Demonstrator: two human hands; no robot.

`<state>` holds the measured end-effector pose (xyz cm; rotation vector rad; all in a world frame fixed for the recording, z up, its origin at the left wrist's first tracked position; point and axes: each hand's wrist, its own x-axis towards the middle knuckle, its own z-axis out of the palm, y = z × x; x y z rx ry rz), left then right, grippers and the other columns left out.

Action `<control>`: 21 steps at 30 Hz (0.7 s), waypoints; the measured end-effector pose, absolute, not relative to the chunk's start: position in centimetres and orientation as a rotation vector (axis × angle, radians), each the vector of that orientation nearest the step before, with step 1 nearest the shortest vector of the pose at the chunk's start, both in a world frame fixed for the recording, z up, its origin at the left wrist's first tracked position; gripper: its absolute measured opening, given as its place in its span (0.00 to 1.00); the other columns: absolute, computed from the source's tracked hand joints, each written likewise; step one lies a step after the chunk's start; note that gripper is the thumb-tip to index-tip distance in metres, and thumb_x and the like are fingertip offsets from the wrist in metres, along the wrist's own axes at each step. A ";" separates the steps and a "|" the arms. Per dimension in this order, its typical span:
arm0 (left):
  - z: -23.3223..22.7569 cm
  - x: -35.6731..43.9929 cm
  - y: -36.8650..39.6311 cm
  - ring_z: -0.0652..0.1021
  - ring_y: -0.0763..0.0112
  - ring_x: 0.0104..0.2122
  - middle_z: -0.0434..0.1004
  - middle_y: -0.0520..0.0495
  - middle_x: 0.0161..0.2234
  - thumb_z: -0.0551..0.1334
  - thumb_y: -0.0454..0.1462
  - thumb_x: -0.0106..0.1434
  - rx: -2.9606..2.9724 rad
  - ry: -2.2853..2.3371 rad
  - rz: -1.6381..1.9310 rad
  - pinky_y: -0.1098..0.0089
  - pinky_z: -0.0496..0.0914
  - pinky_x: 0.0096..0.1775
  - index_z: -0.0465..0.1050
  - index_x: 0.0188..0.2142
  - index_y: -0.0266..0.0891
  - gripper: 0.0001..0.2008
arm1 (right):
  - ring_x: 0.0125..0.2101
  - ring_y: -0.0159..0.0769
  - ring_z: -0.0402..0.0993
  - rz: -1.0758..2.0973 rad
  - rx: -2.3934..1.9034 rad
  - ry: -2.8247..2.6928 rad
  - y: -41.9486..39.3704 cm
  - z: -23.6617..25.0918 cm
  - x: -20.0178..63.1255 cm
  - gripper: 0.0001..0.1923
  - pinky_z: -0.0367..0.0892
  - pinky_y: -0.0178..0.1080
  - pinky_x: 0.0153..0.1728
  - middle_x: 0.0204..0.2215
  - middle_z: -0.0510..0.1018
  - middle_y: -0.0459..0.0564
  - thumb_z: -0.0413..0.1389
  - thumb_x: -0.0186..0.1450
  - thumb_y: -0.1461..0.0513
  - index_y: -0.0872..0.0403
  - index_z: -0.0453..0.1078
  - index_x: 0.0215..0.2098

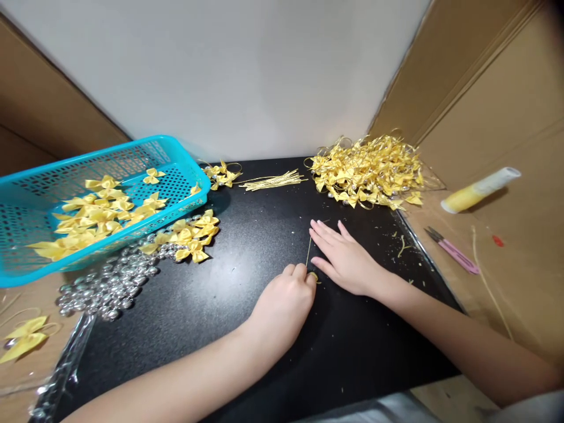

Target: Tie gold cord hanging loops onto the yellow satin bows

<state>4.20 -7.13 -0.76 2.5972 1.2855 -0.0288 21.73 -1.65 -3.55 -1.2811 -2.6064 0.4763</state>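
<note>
My left hand [284, 302] rests on the black table top [247, 270] with its fingertips pinched on the lower end of a thin gold cord [309, 251]. Beside it, my right hand [346, 255] lies flat with fingers spread, its thumb touching the cord's looped end. Small yellow ribbon bows [194, 235] lie in a loose group to the left, next to a heap of silver beads [110, 285]. A bundle of cut gold cords [273, 180] lies at the back of the table.
A turquoise basket [185, 158] holding yellow bows is propped at the left. A big pile of finished bows with cords [370, 170] sits at the back right. On the cardboard at the right lie a glue tube [478, 190] and pink snips [453, 251]. Cardboard walls stand on both sides.
</note>
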 end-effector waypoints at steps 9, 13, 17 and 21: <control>-1.5 3.8 -7.7 0.74 0.62 0.33 0.71 0.43 0.34 0.53 0.28 0.65 2.583 1.250 0.084 0.63 0.75 0.36 0.73 0.39 0.33 0.10 | 0.66 0.45 0.51 0.557 -1.002 -2.744 3.9 -3.8 21.1 0.25 0.44 0.60 0.65 0.66 0.56 0.57 0.47 0.70 0.59 0.55 0.57 0.65; -1.1 3.3 -7.7 0.75 0.62 0.35 0.73 0.42 0.37 0.56 0.34 0.65 2.513 1.211 0.274 0.63 0.75 0.38 0.71 0.47 0.33 0.12 | 0.67 0.44 0.49 0.531 -0.955 -2.744 3.9 -3.9 21.2 0.26 0.46 0.59 0.65 0.66 0.56 0.55 0.47 0.70 0.61 0.53 0.55 0.66; -0.5 -0.1 -6.3 0.76 0.62 0.37 0.75 0.42 0.39 0.54 0.37 0.68 2.499 1.361 0.397 0.63 0.73 0.39 0.72 0.48 0.36 0.13 | 0.68 0.45 0.46 0.441 -0.934 -2.609 2.6 -3.5 22.2 0.26 0.48 0.60 0.64 0.67 0.54 0.54 0.48 0.70 0.61 0.52 0.55 0.66; -0.1 -6.2 -5.3 0.76 0.57 0.36 0.76 0.39 0.37 0.54 0.35 0.66 2.608 1.922 0.191 0.60 0.71 0.38 0.75 0.42 0.35 0.12 | 0.65 0.46 0.54 0.381 -0.898 -2.453 0.9 -2.9 23.6 0.21 0.56 0.58 0.62 0.65 0.61 0.56 0.49 0.69 0.63 0.52 0.64 0.60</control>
